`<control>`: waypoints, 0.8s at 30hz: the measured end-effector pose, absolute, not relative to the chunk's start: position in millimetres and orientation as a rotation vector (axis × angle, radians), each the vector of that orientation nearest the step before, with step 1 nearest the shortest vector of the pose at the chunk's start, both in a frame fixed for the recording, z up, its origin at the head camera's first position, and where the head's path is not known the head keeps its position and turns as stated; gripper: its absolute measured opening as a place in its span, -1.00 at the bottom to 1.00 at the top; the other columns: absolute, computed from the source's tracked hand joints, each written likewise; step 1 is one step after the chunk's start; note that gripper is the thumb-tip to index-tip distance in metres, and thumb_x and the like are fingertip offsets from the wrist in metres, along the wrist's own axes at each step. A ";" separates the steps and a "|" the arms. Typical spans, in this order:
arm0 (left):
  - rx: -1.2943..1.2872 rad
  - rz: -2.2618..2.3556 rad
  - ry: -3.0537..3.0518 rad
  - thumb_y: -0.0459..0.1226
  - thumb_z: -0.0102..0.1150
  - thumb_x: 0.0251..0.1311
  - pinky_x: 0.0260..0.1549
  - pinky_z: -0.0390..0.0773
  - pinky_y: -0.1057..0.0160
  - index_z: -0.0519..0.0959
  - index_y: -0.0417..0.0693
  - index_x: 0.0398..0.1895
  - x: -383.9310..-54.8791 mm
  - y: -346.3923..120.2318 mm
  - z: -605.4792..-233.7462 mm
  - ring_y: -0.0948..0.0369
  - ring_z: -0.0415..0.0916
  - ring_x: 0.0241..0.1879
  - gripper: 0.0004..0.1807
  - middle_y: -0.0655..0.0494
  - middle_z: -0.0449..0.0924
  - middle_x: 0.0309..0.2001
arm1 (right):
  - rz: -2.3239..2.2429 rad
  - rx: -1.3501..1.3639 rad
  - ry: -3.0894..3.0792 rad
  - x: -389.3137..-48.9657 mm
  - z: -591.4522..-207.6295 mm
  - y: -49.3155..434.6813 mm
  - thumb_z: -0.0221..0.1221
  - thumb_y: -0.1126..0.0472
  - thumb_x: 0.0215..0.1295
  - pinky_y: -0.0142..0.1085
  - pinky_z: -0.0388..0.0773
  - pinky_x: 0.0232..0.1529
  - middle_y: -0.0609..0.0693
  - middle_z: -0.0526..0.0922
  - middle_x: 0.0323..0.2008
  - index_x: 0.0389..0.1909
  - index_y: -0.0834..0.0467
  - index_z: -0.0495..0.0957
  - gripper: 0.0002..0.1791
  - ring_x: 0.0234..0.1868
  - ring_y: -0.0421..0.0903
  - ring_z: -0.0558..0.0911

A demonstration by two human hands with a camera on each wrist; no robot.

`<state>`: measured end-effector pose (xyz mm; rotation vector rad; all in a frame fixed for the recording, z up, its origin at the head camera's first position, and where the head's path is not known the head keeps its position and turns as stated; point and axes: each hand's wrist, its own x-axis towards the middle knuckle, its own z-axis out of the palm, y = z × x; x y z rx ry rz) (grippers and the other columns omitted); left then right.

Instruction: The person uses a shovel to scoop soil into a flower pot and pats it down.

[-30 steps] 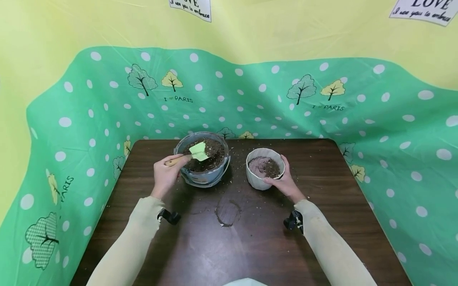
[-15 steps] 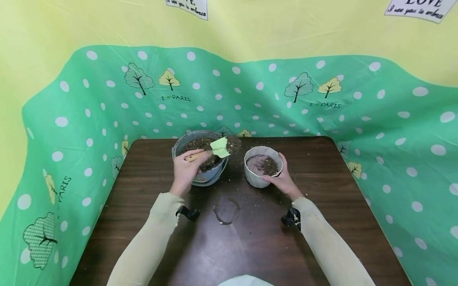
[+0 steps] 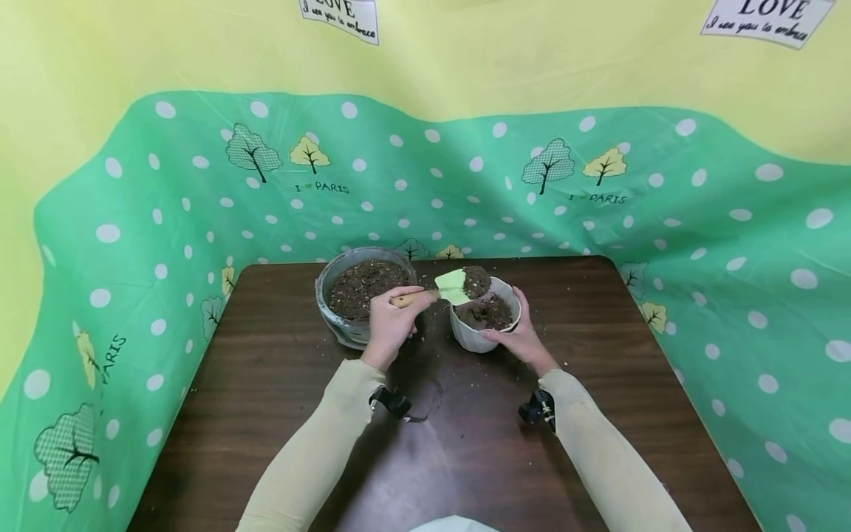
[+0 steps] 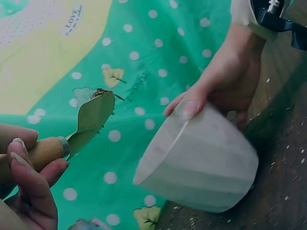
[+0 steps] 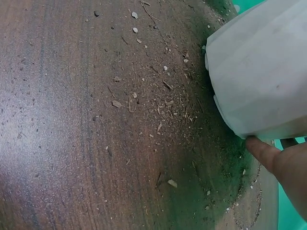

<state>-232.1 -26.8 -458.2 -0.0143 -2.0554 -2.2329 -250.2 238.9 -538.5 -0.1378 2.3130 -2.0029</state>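
My left hand (image 3: 394,321) grips the wooden handle (image 4: 48,148) of a small green trowel (image 3: 452,287). Dark soil (image 3: 476,281) lies heaped on its blade, which is over the left rim of a white faceted flower pot (image 3: 467,338). With thumb and fingers my right hand (image 3: 525,336) holds that pot by its right side. Some soil (image 3: 488,313) shows inside the pot in the head view. To the left stands a grey-blue bucket (image 3: 347,332) filled with dark soil (image 3: 366,284). The right wrist view shows the pot's outer wall (image 5: 259,72) and part of the right hand (image 5: 288,165).
Crumbs of soil and bark (image 5: 163,105) are scattered on the dark wooden table (image 3: 266,414). A green and yellow dotted cloth (image 3: 399,177) hangs along the back and sides. At the bottom edge, part of a pale object (image 3: 455,523) shows.
My left hand has carried the loaded trowel from above the bucket rightward to the white pot's rim. The right hand keeps its hold on the pot.
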 end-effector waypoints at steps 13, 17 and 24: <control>0.105 -2.277 -2.146 -0.24 0.46 0.09 -0.83 0.35 0.37 0.72 -0.16 -0.17 -240.5 5.3 -488.0 0.30 0.32 -0.85 -0.74 -0.14 0.72 -0.40 | -2.076 -0.249 2.370 -258.0 -570.3 243.3 0.52 0.20 0.01 -0.12 0.17 0.28 0.25 0.00 0.41 0.56 -0.04 -0.23 0.28 0.37 0.14 0.10; 0.140 -2.302 -2.177 -0.24 0.44 0.09 -0.82 0.35 0.36 0.71 -0.16 -0.15 -242.3 6.9 -491.7 0.31 0.32 -0.84 -0.73 -0.23 0.71 -0.34 | -2.097 -0.254 2.364 -257.8 -573.3 242.1 0.52 0.22 0.01 -0.15 0.18 0.27 0.25 0.02 0.41 0.56 -0.01 -0.23 0.28 0.36 0.15 0.11; 0.141 -2.307 -2.227 -0.21 0.42 0.12 -0.81 0.37 0.36 0.68 -0.21 -0.03 -248.5 11.0 -494.5 0.29 0.35 -0.81 -0.63 -0.29 0.70 -0.26 | -2.052 -0.155 2.348 -259.8 -560.9 240.5 0.41 0.46 0.04 0.04 0.03 0.38 0.27 -0.02 0.47 0.56 0.10 -0.31 0.27 0.42 0.17 0.07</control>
